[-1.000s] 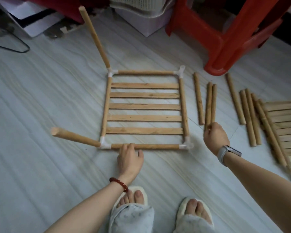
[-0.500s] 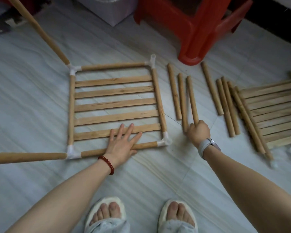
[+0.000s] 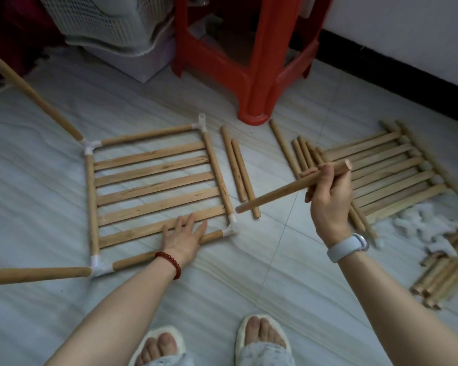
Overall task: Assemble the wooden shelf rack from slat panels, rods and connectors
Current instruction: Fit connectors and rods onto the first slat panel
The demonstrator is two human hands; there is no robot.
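Observation:
A square slat panel (image 3: 156, 186) framed by rods and white corner connectors lies flat on the floor. Rods rise from its two left corners, one at the far left (image 3: 32, 96) and one at the near left (image 3: 37, 274). The far right connector (image 3: 201, 122) and near right connector (image 3: 230, 229) show empty sockets. My left hand (image 3: 183, 236) presses flat with straight fingers on the panel's near edge. My right hand (image 3: 328, 196) grips a wooden rod (image 3: 280, 192) lifted above the floor, its lower end pointing toward the near right connector.
Two loose rods (image 3: 238, 167) lie right of the panel, several more (image 3: 299, 157) beside a stack of slat panels (image 3: 386, 175). White connectors (image 3: 421, 228) and short rods (image 3: 444, 276) sit at the right. A red plastic stool (image 3: 251, 62) and a grey basket (image 3: 111, 19) stand behind. My slippered feet are below.
My right hand has picked one rod off the floor and raised it, angled toward the panel's near right corner. My left hand stays flat on the panel's near edge.

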